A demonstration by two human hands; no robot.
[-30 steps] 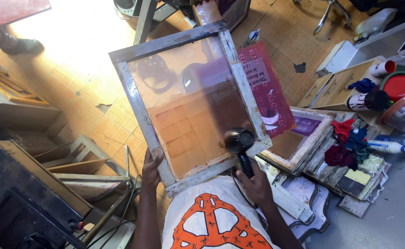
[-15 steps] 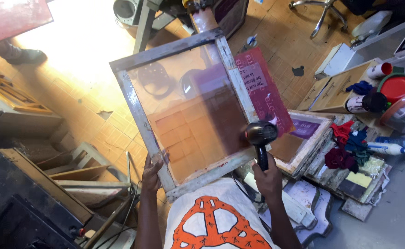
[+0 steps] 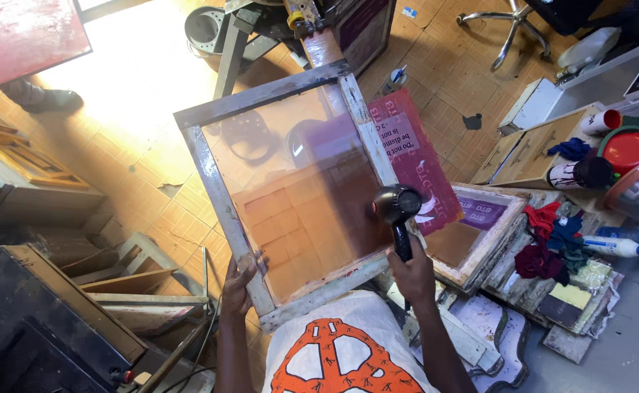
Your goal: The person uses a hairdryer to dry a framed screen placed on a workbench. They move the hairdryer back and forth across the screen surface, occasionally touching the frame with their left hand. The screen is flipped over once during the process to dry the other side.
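I hold a large screen-printing frame (image 3: 221,196) tilted up in front of me; its grey wooden border surrounds a translucent orange mesh. My left hand (image 3: 239,280) grips the frame's lower left corner. My right hand (image 3: 410,273) is closed around the handle of a black hair dryer (image 3: 396,207), whose nozzle points at the mesh near the frame's right side. My white shirt with an orange print (image 3: 341,356) shows at the bottom.
A second framed screen (image 3: 479,225) lies on a cluttered bench at right with rags (image 3: 552,233), bottles and a red lid (image 3: 629,149). A magenta film sheet (image 3: 414,160) lies behind the frame. Wooden frames (image 3: 137,276) are stacked at lower left. An office chair base (image 3: 512,29) stands on the tiled floor.
The hair dryer has shifted right along the mesh, from near the bottom middle to the frame's right edge. The frame stays held up in my left hand.
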